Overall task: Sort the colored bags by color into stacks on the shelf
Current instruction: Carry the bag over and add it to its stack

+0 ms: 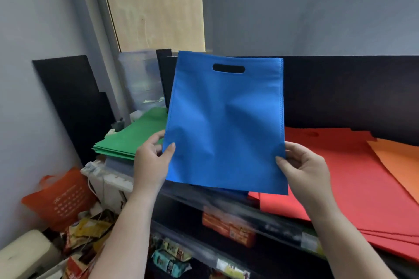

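Head view: a flat blue non-woven fabric bag [224,124] with a die-cut oval handle slot near its top edge is held upright in the air, above the front of the black shelf [260,215]. Its face is turned toward the camera and shows soft creases across the middle.

The left hand [150,161] pinches the lower left edge of the bag: the thumb lies on the front face and the other fingers curl behind the fabric. The right hand [303,167] pinches the lower right edge in the same way, thumb on the front and fingers behind. Neither hand touches anything else.

A stack of flat green non-woven bags [133,138] lies to the left, behind the left hand, on top of white and grey items. A spread of flat red non-woven bags [340,176] lies on the shelf top to the right, behind the right hand. A flat orange non-woven bag [401,161] overlaps the red bags at the far right edge. A strip of blue fabric shows just below the bottom edge of the held bag, on the shelf top.

Packaged goods [229,226] sit on the lower shelf levels. An orange printed plastic carrier bag [61,197] rests at lower left among mixed clutter.
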Demonstrator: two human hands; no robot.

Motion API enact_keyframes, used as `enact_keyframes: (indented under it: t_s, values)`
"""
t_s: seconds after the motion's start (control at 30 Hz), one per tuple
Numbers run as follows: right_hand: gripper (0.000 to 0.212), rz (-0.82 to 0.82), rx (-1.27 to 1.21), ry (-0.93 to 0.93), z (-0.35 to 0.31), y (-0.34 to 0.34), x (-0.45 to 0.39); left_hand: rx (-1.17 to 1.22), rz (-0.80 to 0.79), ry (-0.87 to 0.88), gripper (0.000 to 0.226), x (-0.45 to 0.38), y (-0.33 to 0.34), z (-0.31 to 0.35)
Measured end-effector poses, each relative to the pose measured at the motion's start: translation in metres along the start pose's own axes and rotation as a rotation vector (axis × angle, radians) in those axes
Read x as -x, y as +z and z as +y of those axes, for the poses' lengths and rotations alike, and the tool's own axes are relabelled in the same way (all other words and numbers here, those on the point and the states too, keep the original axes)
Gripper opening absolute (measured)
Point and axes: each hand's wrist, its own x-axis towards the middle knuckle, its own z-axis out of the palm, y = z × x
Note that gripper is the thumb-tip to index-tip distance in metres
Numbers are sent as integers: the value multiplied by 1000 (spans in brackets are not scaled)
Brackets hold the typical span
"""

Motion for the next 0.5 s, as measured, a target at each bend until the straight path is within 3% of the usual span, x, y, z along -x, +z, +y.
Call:
enact_keyframes:
  t_s: [0.1, 0.23, 0.5]
  values:
    - [42, 90, 202, -13, 1, 18, -8, -118, -60, 53, 22, -33, 0, -16]
    - [26, 171, 491, 7, 5, 37, -14, -244, -152, 50, 29, -64, 5, -36]
    - [25, 118, 823, 267, 25, 56, -11, -614, -387, 92, 30, -83, 18, -74]
